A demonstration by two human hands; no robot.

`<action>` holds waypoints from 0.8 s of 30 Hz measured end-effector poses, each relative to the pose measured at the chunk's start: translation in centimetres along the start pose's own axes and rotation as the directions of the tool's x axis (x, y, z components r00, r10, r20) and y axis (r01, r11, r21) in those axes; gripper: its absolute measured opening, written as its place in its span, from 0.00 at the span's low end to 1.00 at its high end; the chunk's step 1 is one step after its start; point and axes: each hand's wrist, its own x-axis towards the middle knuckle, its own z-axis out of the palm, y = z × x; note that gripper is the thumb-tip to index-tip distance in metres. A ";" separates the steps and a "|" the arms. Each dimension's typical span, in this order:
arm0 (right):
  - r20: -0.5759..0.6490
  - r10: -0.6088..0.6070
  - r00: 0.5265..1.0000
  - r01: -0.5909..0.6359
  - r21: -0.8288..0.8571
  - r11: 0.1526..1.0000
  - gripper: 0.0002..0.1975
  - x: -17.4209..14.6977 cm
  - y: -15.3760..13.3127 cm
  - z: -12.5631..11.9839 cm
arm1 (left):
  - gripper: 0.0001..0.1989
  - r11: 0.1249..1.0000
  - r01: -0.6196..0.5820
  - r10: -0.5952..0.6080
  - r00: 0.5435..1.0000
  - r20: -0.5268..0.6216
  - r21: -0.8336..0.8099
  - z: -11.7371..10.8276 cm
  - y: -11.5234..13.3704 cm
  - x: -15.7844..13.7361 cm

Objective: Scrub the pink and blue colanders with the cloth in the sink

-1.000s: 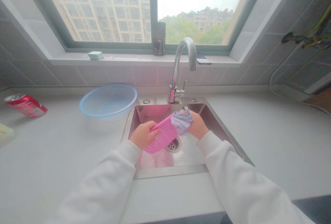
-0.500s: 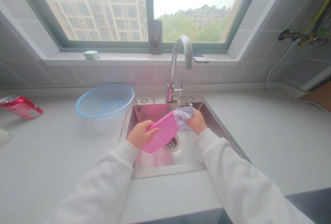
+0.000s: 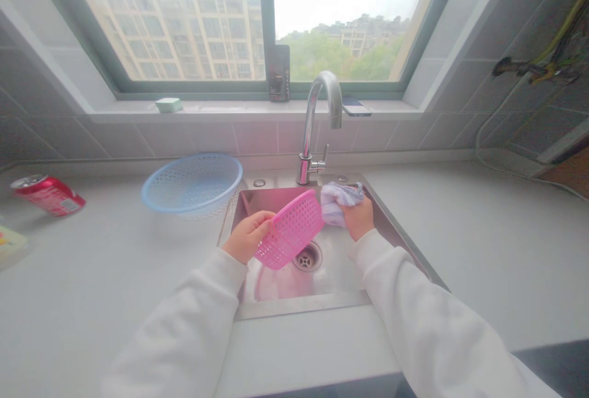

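Tilted above the sink (image 3: 294,307) is a pink perforated plastic basket (image 3: 295,230). My left hand (image 3: 249,237) grips its left rim, thumb on the near side. A crumpled white and bluish-purple cloth (image 3: 335,202) is bunched in my right hand (image 3: 359,219), closed around it. The cloth is right beside the basket's right end; whether the two touch I cannot tell. Below the basket shows the round drain (image 3: 307,257) of the steel sink. The fingers behind the basket and inside the cloth are partly hidden.
A chrome faucet (image 3: 307,134) rises behind the sink. A blue plastic basket (image 3: 191,183) stands on the counter to the left, with a red can (image 3: 50,194) lying further left. On the windowsill are a green block (image 3: 169,104), a dark upright box (image 3: 278,73) and a phone (image 3: 356,107).
My right hand has moved slightly right with the cloth, off the basket's rim, where it was wrapped before. The basket has turned a little, still in my left hand.
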 end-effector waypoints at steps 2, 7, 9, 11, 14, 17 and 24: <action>-0.018 0.002 1.000 -0.002 0.008 1.000 0.16 0.0 0.0 0.0 | 0.23 0.998 0.043 -0.044 0.999 -0.022 -0.043 0.2 0.0 0.0; 0.017 0.015 1.000 -0.015 0.026 1.000 0.16 -0.4 -0.3 0.4 | 0.21 0.992 0.121 -0.123 0.988 -0.096 -0.022 0.9 0.8 0.0; 0.040 0.007 0.999 -0.007 0.017 1.000 0.15 -0.6 -0.5 0.5 | 0.20 0.989 0.114 -0.103 0.989 -0.106 0.096 1.1 1.2 0.0; 0.059 -0.004 0.998 0.003 0.013 1.000 0.14 -0.7 -0.8 0.6 | 0.18 0.961 0.118 -0.096 0.991 -0.097 0.249 1.1 1.4 0.0; 0.103 -0.024 0.994 0.023 0.011 1.000 0.15 -0.7 -1.0 0.6 | 0.17 0.907 0.136 -0.110 0.990 -0.087 0.398 1.1 1.4 0.0; 0.159 -0.056 0.986 0.067 -0.062 0.996 0.15 -0.9 -1.3 0.6 | 0.18 0.876 0.104 -0.054 0.991 -0.119 0.471 1.1 0.9 0.0; 0.507 -0.263 0.821 0.369 -0.119 0.922 0.06 -3.5 -3.4 2.2 | 0.18 0.782 0.068 0.033 0.988 -0.150 0.620 1.2 0.1 0.3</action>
